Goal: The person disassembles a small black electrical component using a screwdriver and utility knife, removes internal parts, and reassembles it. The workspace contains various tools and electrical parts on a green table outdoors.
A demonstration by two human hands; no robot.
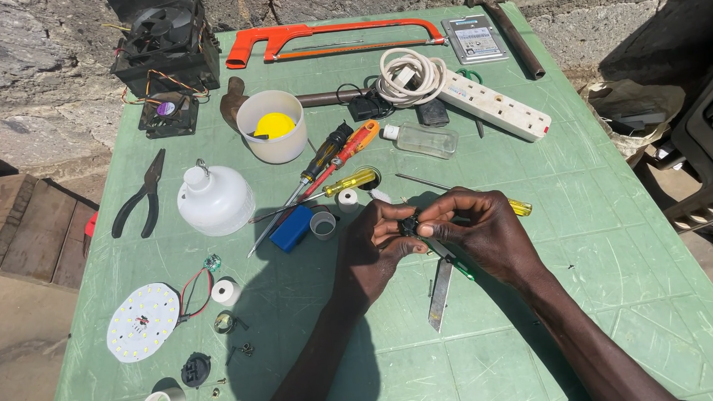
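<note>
Item: small black part (409, 222), pinched by my left hand (373, 252) and right hand (476, 233) (both closed on it); knife (441, 290) at 6 o'clock; risked dropping among tabletop (585, 213) clutter.

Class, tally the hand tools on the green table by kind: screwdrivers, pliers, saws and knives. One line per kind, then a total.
Screwdrivers: 4, black-red, orange, yellow, and one partly hidden behind the right hand
Pliers: 1
Hacksaw: 1
Utility knife: 1
Total: 7
</note>
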